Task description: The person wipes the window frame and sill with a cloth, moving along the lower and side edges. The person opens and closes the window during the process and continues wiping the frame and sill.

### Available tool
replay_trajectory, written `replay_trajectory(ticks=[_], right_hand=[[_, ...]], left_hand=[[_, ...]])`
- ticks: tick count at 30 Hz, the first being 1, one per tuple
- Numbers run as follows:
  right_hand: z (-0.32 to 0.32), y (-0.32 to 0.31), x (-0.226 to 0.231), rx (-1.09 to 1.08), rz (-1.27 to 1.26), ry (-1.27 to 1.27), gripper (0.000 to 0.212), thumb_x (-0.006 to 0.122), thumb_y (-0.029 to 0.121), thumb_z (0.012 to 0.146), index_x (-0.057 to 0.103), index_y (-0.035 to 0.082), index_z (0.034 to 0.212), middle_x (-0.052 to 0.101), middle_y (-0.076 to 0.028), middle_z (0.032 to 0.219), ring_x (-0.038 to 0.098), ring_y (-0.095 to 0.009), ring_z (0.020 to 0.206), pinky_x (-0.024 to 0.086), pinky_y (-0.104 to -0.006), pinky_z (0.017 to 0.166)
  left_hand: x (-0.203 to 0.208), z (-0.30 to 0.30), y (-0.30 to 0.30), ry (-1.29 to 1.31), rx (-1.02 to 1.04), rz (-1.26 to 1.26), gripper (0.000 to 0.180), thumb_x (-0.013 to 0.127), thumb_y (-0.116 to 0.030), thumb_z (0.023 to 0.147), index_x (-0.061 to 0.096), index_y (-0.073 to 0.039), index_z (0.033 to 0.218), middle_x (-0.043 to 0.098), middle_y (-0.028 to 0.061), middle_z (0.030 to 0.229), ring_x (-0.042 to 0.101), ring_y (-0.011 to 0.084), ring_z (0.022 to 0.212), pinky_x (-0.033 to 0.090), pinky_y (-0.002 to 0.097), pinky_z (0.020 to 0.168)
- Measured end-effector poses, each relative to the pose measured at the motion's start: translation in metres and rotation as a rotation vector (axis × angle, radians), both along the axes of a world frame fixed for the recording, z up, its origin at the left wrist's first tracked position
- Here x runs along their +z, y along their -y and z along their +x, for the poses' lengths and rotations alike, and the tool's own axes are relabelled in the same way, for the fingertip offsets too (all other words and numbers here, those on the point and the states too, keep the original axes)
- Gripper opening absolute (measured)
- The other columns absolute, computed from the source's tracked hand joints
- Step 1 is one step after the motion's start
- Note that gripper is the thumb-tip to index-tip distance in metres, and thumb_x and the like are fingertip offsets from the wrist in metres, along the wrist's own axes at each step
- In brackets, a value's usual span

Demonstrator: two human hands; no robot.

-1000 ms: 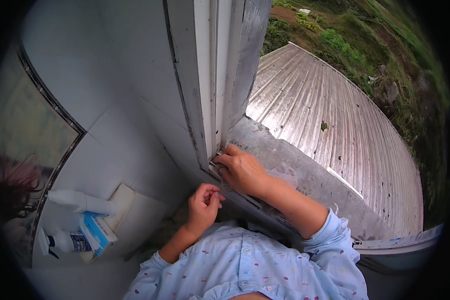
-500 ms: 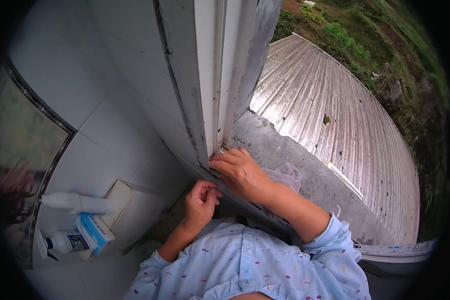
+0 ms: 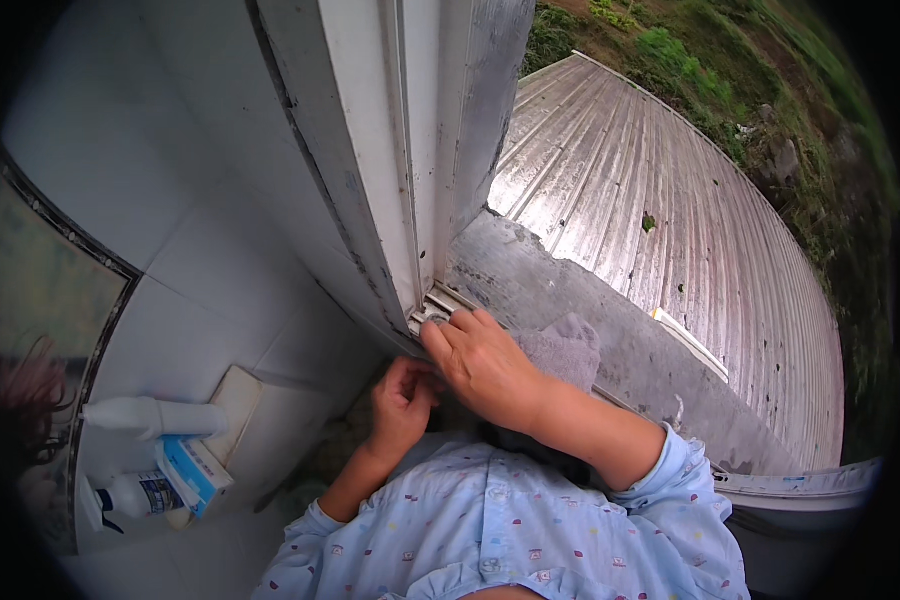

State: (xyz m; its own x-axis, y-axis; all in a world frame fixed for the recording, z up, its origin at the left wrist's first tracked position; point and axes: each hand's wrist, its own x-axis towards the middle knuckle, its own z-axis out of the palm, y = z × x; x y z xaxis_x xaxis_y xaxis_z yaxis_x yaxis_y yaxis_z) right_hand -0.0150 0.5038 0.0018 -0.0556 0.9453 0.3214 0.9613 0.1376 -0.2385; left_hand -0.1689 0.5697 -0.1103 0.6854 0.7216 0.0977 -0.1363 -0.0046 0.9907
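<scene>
My right hand (image 3: 485,362) is over the lower corner of a white window frame (image 3: 370,150). Its fingers curl down at the sill track (image 3: 442,303), and whatever they grip is hidden under them. Close beside it, lower and to the left, my left hand (image 3: 400,402) is closed with its fingertips bent in. I cannot make out anything in it. A grey cloth (image 3: 568,345) lies on the sill just behind my right wrist.
A rough concrete ledge (image 3: 610,315) runs outside the window, above a corrugated metal roof (image 3: 660,230). White tiled wall fills the left. There, a shelf holds a white bottle (image 3: 155,415), a blue-and-white box (image 3: 192,472) and a spray bottle (image 3: 135,494). A mirror (image 3: 50,270) hangs at far left.
My right hand has drawn back slightly from the frame's corner toward me, uncovering part of the track. My left hand stays closed close by. The view has shifted a little.
</scene>
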Motion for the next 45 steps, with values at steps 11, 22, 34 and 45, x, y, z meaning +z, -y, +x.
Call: replay_trajectory(ticks=[11, 22, 34, 45], right_hand=[[0.009, 0.095, 0.032, -0.108, -0.291, 0.008, 0.017, 0.060, 0.009, 0.082, 0.056, 0.007, 0.098, 0.063, -0.006, 0.087, 0.058, -0.028, 0.087, 0.043, -0.0386, 0.079], [0.039, 0.119, 0.069, -0.246, -0.103, -0.296, 0.038, 0.054, -0.013, 0.072, 0.053, 0.001, 0.107, 0.070, -0.016, 0.091, 0.064, -0.040, 0.091, 0.051, -0.0487, 0.077], [0.005, -0.013, -0.010, 0.064, 0.116, -0.145, 0.020, 0.063, 0.009, 0.084, 0.061, 0.005, 0.104, 0.059, -0.015, 0.111, 0.061, -0.033, 0.097, 0.049, -0.0419, 0.085], [0.006, -0.002, 0.001, -0.062, -0.068, 0.150, 0.021, 0.062, 0.013, 0.085, 0.065, 0.008, 0.105, 0.058, -0.010, 0.099, 0.063, -0.025, 0.094, 0.049, -0.0369, 0.078]], left_hand=[[-0.007, 0.000, 0.010, -0.063, -0.024, -0.032, 0.008, 0.056, 0.002, 0.099, 0.060, 0.000, 0.105, 0.070, 0.0074, 0.084, 0.062, 0.0078, 0.065, 0.052, 0.0227, 0.060], [-0.011, -0.010, 0.008, -0.069, -0.020, -0.056, 0.008, 0.056, 0.002, 0.099, 0.061, -0.001, 0.104, 0.070, 0.0062, 0.083, 0.061, 0.0069, 0.065, 0.051, 0.0225, 0.060], [-0.017, -0.020, 0.003, -0.064, 0.001, -0.053, 0.014, 0.053, 0.006, 0.097, 0.061, 0.000, 0.107, 0.070, 0.0087, 0.084, 0.061, 0.0079, 0.066, 0.051, 0.0230, 0.060], [-0.022, -0.020, -0.006, -0.076, 0.014, -0.085, 0.013, 0.053, 0.005, 0.097, 0.061, 0.001, 0.106, 0.070, 0.0082, 0.083, 0.061, 0.0078, 0.066, 0.052, 0.0231, 0.060]])
